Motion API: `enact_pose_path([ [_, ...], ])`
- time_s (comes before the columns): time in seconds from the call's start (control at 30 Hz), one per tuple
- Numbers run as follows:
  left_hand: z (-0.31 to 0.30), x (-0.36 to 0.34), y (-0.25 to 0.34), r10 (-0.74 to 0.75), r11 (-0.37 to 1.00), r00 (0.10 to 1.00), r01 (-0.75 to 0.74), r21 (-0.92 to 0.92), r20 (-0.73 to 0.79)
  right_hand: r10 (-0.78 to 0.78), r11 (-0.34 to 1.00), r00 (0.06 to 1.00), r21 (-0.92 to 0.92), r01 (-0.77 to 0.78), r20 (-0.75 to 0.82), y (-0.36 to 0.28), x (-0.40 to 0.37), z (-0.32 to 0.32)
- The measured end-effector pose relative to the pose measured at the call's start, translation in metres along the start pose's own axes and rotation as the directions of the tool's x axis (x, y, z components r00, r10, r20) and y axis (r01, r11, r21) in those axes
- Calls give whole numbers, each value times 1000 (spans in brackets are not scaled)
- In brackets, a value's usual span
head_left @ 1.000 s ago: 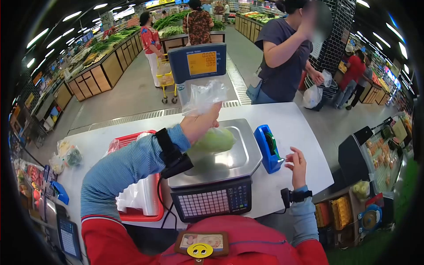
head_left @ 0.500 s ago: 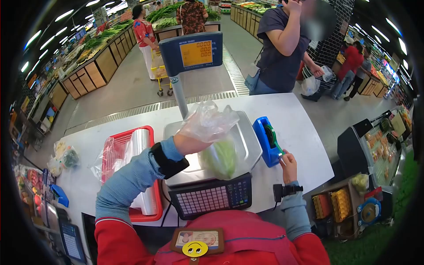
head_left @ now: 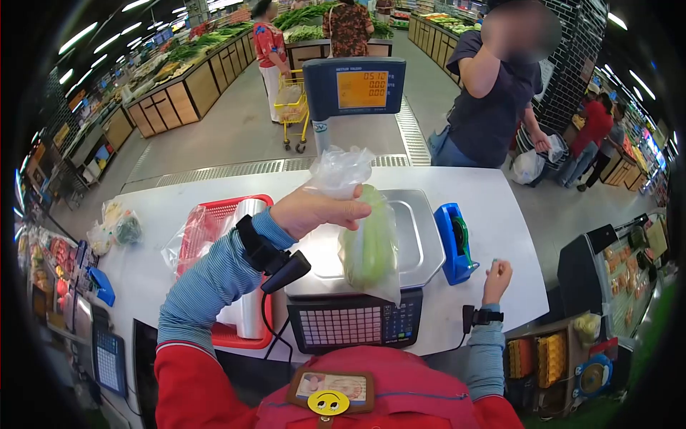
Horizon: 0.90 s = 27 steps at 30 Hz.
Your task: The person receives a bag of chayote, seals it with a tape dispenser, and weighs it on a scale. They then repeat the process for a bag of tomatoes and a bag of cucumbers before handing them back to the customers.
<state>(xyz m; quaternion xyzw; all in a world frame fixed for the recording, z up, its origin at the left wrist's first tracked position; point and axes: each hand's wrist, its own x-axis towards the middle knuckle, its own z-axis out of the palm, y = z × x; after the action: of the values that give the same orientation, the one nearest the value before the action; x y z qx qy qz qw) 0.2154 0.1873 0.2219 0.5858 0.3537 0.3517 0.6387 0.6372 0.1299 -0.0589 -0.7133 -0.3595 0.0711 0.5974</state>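
My left hand [head_left: 323, 212] is closed around the gathered neck of a clear plastic bag [head_left: 343, 170], whose loose top bunches up beyond my fingers. Inside the bag, a long pale green vegetable [head_left: 368, 247] lies over the steel pan of the weighing scale [head_left: 413, 236]. To the right of the scale stands a blue tape dispenser [head_left: 451, 243] with a green roll. My right hand [head_left: 498, 280] is just right of the dispenser, its fingers pinched, with a small greenish bit of tape [head_left: 495, 262] at the tips. The scale's display [head_left: 363, 88] shows figures on its orange screen.
Left of the scale, a red basket [head_left: 268, 286] holds a roll of clear bags [head_left: 250, 300]. Filled bags [head_left: 114, 227] sit at the left end of the white counter [head_left: 493, 207]. Across it stands a person [head_left: 493, 107] holding a plastic bag. A yellow cart [head_left: 291, 111] is farther back.
My right hand has moved from the dispenser's tape end to its right. My left hand has turned on the bag's neck, the vegetable showing more fully. The display changed from zero.
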Motion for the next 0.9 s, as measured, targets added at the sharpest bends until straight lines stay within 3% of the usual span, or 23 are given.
enact_pose_path([
  [0.07, -2, 1, 3, 21, 1000, 999, -20, -16, 44, -108, 971, 968, 231, 54, 227, -87, 4, 7],
  [0.1, -5, 3, 5, 53, 998, 995, -55, 19, 88, -248, 933, 920, 329, 143, 305, -133, -4, 15],
  [0.17, -4, 6, 11, 85, 994, 987, -94, 57, 137, -467, 850, 768, 462, 254, 437, -200, -26, 31],
  [0.2, -1, 7, 15, 37, 992, 996, -47, 121, 86, -541, 819, 674, 497, 286, 504, -225, -36, 37],
  [0.27, -1, 12, 13, -8, 983, 1000, 2, 181, 29, -670, 738, 501, 566, 368, 548, -271, -56, 45],
  [0.3, -6, 18, 2, 103, 961, 994, -111, 252, 44, -671, 737, 500, 568, 367, 548, -288, -63, 50],
  [0.33, -8, 21, -3, 212, 921, 975, -222, 320, 64, -710, 702, 439, 594, 392, 550, -302, -68, 56],
  [0.37, -8, 23, -6, 215, 921, 975, -223, 320, 59, -747, 665, 374, 621, 414, 550, -312, -70, 62],
  [0.43, -5, 25, -8, 456, 744, 890, -365, 560, -26, -763, 646, 403, 609, 460, 505, -321, -71, 80],
  [0.57, -3, 21, -11, 522, 694, 852, -394, 603, -44, -824, 566, 431, 547, 617, 367, -328, -66, 105],
  [0.6, -4, 18, -8, 596, 553, 803, -414, 723, 3, -849, 528, 418, 528, 665, 324, -330, -65, 108],
  [0.63, -3, 15, -5, 656, 394, 752, -415, 820, 65, -849, 528, 416, 529, 665, 324, -328, -61, 110],
  [0.67, -1, 11, -3, 657, 394, 752, -414, 821, 64, -813, 581, 398, 564, 587, 424, -324, -56, 112],
  [0.7, 1, 7, -1, 701, 256, 700, -430, 866, 140, -772, 634, 367, 586, 505, 519, -324, -52, 114],
  [0.73, 3, 5, 0, 731, 114, 646, -435, 893, 221, -772, 633, 366, 587, 505, 519, -326, -49, 116],
  [0.77, 3, 6, 1, 731, 115, 646, -435, 893, 221, -749, 651, 312, 564, 508, 584, -330, -47, 118],
  [0.8, 2, 9, 3, 767, 53, 579, -484, 874, 275, -719, 667, 257, 540, 513, 645, -333, -46, 119],
  [0.83, 1, 12, 5, 797, -14, 508, -528, 849, 328, -720, 668, 259, 540, 513, 644, -332, -47, 124],
  [0.87, -2, 15, 5, 795, -15, 508, -529, 849, 331, -681, 725, 237, 594, 348, 693, -331, -50, 130],
  [0.9, -8, 18, 2, 787, 72, 540, -560, 825, 298, -646, 764, 202, 622, 172, 736, -332, -52, 134],
])
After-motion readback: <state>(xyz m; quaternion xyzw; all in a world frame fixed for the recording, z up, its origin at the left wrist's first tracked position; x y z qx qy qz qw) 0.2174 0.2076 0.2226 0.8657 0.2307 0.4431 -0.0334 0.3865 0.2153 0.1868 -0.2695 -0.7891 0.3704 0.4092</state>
